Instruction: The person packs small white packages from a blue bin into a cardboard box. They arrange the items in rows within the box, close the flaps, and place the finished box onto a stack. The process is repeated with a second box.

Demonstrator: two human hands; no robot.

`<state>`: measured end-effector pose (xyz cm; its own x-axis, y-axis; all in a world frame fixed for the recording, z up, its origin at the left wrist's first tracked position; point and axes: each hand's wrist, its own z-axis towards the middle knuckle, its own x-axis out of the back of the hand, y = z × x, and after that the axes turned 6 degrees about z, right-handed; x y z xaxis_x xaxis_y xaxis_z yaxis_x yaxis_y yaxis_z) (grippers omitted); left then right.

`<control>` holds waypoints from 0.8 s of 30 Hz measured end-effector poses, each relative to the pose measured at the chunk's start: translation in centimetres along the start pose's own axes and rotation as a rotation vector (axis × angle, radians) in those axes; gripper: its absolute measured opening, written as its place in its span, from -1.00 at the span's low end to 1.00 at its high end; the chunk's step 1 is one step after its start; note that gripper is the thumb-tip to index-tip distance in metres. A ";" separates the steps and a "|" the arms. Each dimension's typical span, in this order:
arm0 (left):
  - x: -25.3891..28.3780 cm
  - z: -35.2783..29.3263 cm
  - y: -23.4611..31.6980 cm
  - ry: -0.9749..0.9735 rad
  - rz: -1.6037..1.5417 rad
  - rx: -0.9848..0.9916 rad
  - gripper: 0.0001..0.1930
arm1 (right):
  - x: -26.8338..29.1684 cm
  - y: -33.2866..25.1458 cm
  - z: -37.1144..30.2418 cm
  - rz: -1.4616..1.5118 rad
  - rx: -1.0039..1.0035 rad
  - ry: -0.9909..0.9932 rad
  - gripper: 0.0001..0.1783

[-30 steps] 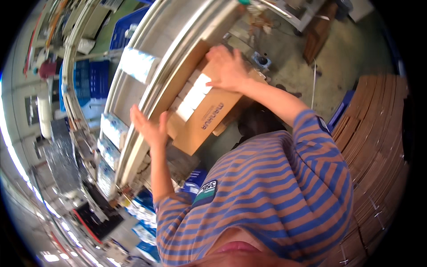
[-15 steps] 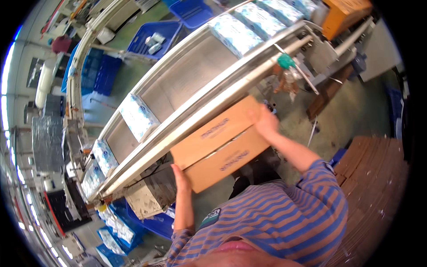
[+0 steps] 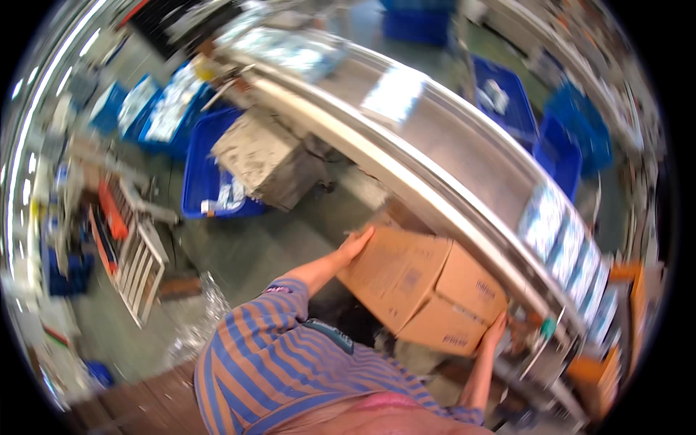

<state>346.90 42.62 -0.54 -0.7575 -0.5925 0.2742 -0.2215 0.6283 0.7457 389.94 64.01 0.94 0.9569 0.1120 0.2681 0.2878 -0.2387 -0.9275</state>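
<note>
A brown cardboard box [image 3: 407,274] is held in front of my body, tilted, beside the near rail of the conveyor [image 3: 464,148]. The fingers of my left hand [image 3: 355,245] wrap the upper left edge of the box. At its lower right end, my right hand [image 3: 493,333] grips the side with the closed flaps, some fingers hidden behind the cardboard. White-and-blue packs lie on the conveyor belt: a single pack [image 3: 395,94] beyond the box, and a row of several packs [image 3: 562,235] to the right.
Left of the conveyor stand a blue crate [image 3: 199,170] and a dirty pale box-shaped block [image 3: 257,156]. Blue bins of packs [image 3: 170,109] are farther left, near a slatted metal frame [image 3: 141,250]. Another blue crate [image 3: 504,90] stands beyond the conveyor. An orange box [image 3: 594,377] is at right.
My body and view have turned left, swinging the conveyor's place in the picture. The cardboard box has rotated and shows a long side as well as its flaps; both hands still hold it.
</note>
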 end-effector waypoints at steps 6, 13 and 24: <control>18.8 -13.0 -15.2 0.438 -0.220 0.331 -0.11 | -15.8 -6.3 -11.9 -0.089 -0.082 -0.421 -0.41; 39.0 -32.2 -30.7 0.857 -0.373 0.443 -0.06 | -40.6 -10.6 -31.4 -0.139 0.154 -1.004 -0.43; 47.4 -44.5 -46.2 1.457 -1.498 -0.132 -0.29 | -79.2 -17.7 -76.1 -0.604 1.065 -1.649 -0.45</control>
<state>348.55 -36.98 5.00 0.8543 -0.4085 -0.3214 0.0219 -0.5895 0.8074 312.09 -14.05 15.90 -0.3376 0.6703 0.6608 -0.2280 0.6229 -0.7483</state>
